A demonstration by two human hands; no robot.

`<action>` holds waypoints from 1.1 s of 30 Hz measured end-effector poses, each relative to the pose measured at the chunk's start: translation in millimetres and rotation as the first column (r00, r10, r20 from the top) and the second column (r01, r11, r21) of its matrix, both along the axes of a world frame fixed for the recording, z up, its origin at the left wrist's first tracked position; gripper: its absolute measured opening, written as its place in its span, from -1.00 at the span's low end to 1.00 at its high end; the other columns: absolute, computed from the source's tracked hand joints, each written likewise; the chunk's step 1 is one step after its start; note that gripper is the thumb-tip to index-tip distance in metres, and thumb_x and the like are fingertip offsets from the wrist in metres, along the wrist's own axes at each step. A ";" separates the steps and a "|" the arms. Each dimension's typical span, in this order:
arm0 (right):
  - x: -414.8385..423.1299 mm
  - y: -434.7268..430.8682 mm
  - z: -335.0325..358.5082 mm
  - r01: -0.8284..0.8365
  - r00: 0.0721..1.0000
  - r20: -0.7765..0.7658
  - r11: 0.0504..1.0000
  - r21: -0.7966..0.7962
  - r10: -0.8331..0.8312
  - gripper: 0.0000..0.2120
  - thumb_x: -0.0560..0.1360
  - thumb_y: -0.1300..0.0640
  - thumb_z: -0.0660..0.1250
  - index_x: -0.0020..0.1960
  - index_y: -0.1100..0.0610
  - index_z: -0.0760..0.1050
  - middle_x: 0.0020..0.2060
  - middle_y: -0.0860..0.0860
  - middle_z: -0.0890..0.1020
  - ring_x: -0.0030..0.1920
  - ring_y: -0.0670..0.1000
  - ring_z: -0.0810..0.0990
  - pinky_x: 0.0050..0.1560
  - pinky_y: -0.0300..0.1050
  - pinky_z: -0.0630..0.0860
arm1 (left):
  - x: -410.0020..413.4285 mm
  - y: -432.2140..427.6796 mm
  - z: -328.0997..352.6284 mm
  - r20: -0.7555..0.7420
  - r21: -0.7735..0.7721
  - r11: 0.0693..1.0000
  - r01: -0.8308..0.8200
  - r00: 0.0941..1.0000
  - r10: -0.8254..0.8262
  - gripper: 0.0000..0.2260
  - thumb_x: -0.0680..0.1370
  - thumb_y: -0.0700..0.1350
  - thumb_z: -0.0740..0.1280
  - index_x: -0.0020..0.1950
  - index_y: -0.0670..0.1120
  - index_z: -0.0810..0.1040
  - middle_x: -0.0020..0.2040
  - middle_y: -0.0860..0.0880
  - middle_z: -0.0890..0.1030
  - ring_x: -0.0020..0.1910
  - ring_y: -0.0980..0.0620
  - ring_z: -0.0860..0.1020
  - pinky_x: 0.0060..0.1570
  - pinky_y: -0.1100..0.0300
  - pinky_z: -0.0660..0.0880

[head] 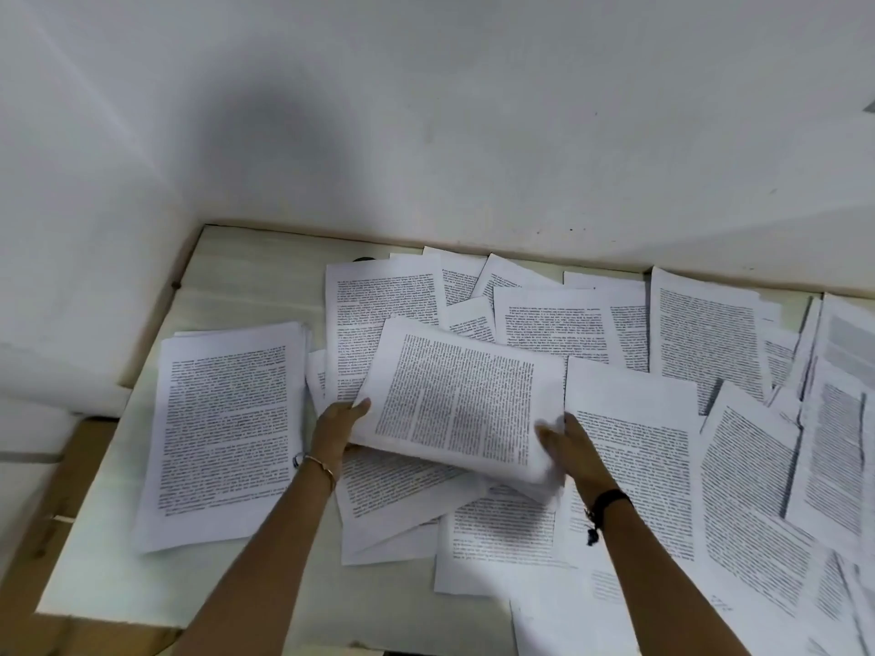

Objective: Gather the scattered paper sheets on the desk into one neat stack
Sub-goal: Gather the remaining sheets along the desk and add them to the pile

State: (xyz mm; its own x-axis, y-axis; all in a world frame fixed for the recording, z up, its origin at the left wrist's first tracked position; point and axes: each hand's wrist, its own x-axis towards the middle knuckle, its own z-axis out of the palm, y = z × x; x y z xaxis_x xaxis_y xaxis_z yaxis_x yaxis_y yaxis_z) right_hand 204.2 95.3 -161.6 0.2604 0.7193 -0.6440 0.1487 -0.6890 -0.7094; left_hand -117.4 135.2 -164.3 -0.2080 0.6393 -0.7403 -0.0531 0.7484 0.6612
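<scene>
Paperwork all over the desk (246, 277), basically. Far left, one fairly squared-up stack (222, 433) of printed sheets is seen lying flat on the pale desktop, near its left edge, with dense black text on the top page. Just right of it, the left hand (338, 426) is clamped on the lower left corner of a thin bundle (461, 409) of pages, thumb on top, and a thin bangle (322, 464) is worn at the wrist. The bundle is held tilted above the loose pages in the middle. Its lower right corner is gripped by the right hand (568, 447), which is a bit blurred; a black thread band (608, 499) is tied round that wrist. So two hands are counted, set apart at either side of one bundle. From the middle out to the right edge, scattered sheets (710, 333) are spread in overlapping layers at all angles, white with blocks of small print. Well over a dozen can be made out, but an exact count can't be told. A white wall (473, 134) is seen behind.
</scene>
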 end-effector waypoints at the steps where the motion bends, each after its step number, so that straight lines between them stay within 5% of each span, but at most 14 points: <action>1: 2.1 3.0 -4.8 0.052 0.998 0.042 0.998 0.022 -0.053 -0.61 0.49 0.04 0.37 0.26 0.06 0.35 0.11 0.06 0.48 0.20 0.15 0.50 0.13 -0.06 0.40 | 0.2 6.3 1.1 -0.068 -0.010 0.993 0.114 0.991 -0.114 -0.65 0.50 -0.02 0.35 0.18 -0.21 0.49 0.11 -0.09 0.53 0.08 -0.10 0.51 0.07 0.12 0.44; 4: -13.3 7.4 0.3 0.026 0.990 0.141 1.000 0.016 -0.028 -0.49 0.56 0.05 0.28 0.43 0.15 0.19 0.20 0.20 0.46 0.18 0.21 0.49 0.04 -0.09 0.38 | 10.2 15.6 3.5 -0.231 -0.037 0.891 0.453 0.863 -0.449 -0.35 0.42 0.17 0.32 0.40 -0.14 0.29 0.30 -0.11 0.47 0.25 -0.15 0.47 0.26 0.08 0.39; 7: -25.3 7.9 -0.9 0.003 0.982 0.188 0.999 0.047 -0.012 -0.50 0.58 0.05 0.23 0.44 0.17 0.18 0.24 0.26 0.48 0.09 0.17 0.51 0.02 -0.10 0.39 | 19.9 15.9 3.0 -0.449 -0.032 0.839 0.544 0.742 -0.498 -0.45 0.60 0.02 0.14 0.53 -0.01 -0.01 0.35 -0.16 0.44 0.20 -0.21 0.52 0.14 0.04 0.45; 10: -28.6 6.1 -2.6 0.112 0.959 0.254 0.992 0.055 -0.123 -0.58 0.60 0.12 0.17 0.43 0.17 0.22 0.17 0.31 0.53 0.04 0.23 0.54 -0.03 -0.08 0.38 | 25.0 9.7 6.6 -0.505 -0.052 0.809 0.586 0.683 -0.528 -0.48 0.63 0.01 0.05 0.54 0.05 -0.10 0.35 -0.21 0.44 0.11 -0.24 0.55 0.05 0.03 0.47; 13: -31.1 0.6 -5.5 0.028 0.967 0.253 0.999 0.025 -0.034 -0.57 0.57 0.21 0.20 0.42 0.20 0.22 0.09 0.28 0.53 -0.02 0.18 0.52 -0.04 -0.07 0.42 | 19.3 1.5 1.9 -0.448 -0.018 0.884 0.468 0.786 -0.425 -0.52 0.62 -0.02 0.11 0.52 0.01 0.05 0.34 -0.16 0.45 0.19 -0.22 0.51 0.16 0.07 0.42; 15: -30.6 0.1 -6.9 0.091 0.975 0.197 0.994 0.062 -0.102 -0.64 0.54 0.22 0.22 0.33 0.18 0.32 0.01 0.19 0.54 -0.06 0.13 0.50 -0.14 -0.14 0.41 | 12.5 -1.5 3.4 -0.267 0.115 0.979 0.167 0.955 -0.132 -0.63 0.60 -0.11 0.19 0.41 -0.05 0.28 0.25 -0.13 0.51 0.18 -0.18 0.51 0.14 0.06 0.46; 17: -32.0 1.1 -5.2 0.203 0.975 0.082 0.977 0.070 -0.208 -0.76 0.49 0.20 0.25 0.16 0.13 0.39 -0.14 0.11 0.53 -0.18 0.08 0.49 -0.30 -0.19 0.37 | 7.5 -8.9 9.2 0.066 0.153 0.980 -0.125 0.991 0.116 -0.75 0.57 -0.11 0.25 0.24 -0.10 0.44 0.03 -0.15 0.59 -0.10 -0.10 0.61 -0.20 0.12 0.57; 19: -39.7 0.7 -0.6 0.160 0.982 -0.107 0.987 0.003 -0.159 -0.88 0.49 0.27 0.27 0.02 0.18 0.40 -0.26 0.11 0.51 -0.31 0.04 0.49 -0.37 -0.20 0.41 | 11.8 -20.0 12.3 0.249 0.157 0.981 -0.116 0.966 0.074 -0.71 0.53 -0.02 0.31 0.16 -0.16 0.53 -0.07 -0.20 0.65 -0.31 -0.05 0.59 -0.40 0.22 0.50; 21: -50.8 -1.9 2.0 -0.025 0.916 -0.401 0.997 -0.073 -0.007 -0.86 0.47 0.37 0.30 0.04 0.33 0.48 -0.13 0.19 0.64 -0.16 0.13 0.64 -0.23 -0.11 0.58 | 25.5 -31.5 8.5 0.293 0.125 0.991 -0.057 0.956 0.018 -0.62 0.49 -0.02 0.37 0.25 -0.15 0.47 0.00 -0.15 0.65 -0.18 -0.04 0.64 -0.26 0.14 0.55; 24: -66.0 -2.8 7.2 -0.237 0.821 -0.551 0.968 -0.083 0.154 -0.66 0.45 0.30 0.40 0.21 0.25 0.49 0.11 0.19 0.64 0.12 0.19 0.62 -0.02 -0.07 0.61 | 41.1 -42.3 -1.6 0.199 0.101 0.989 -0.109 0.976 0.087 -0.54 0.49 -0.29 0.34 0.36 -0.13 0.32 0.23 -0.15 0.53 0.12 -0.11 0.54 0.05 -0.05 0.54; 29: -48.9 16.4 -3.1 0.189 0.933 -0.321 0.981 0.049 -0.163 -0.72 0.45 0.01 0.42 0.07 0.13 0.50 0.00 0.13 0.63 0.00 0.11 0.60 -0.11 -0.03 0.58 | 27.2 -50.8 -4.5 -0.022 0.087 0.996 -0.012 1.000 0.014 -0.47 0.50 -0.36 0.28 0.42 -0.13 0.22 0.31 -0.16 0.45 0.21 -0.11 0.46 0.25 0.03 0.41; 31: -44.9 21.3 -5.6 0.005 0.995 -0.096 0.998 0.058 0.001 -0.75 0.44 -0.08 0.40 0.04 0.02 0.51 0.07 0.04 0.59 0.09 0.10 0.56 0.01 0.00 0.57 | 15.4 -54.2 -5.9 -0.047 0.066 0.998 -0.008 0.999 0.011 -0.49 0.51 -0.33 0.29 0.41 -0.16 0.20 0.32 -0.19 0.45 0.26 -0.16 0.45 0.26 0.00 0.41; 33: -53.1 18.8 -2.5 -0.338 0.936 0.088 0.940 -0.038 0.340 -0.71 0.55 -0.05 0.28 0.22 0.00 0.48 0.17 -0.03 0.50 0.22 0.10 0.49 0.20 0.06 0.50 | 12.4 -59.0 -7.7 -0.032 0.060 0.997 -0.042 0.999 0.044 -0.53 0.54 -0.32 0.24 0.41 -0.18 0.17 0.32 -0.22 0.43 0.27 -0.19 0.44 0.23 0.01 0.39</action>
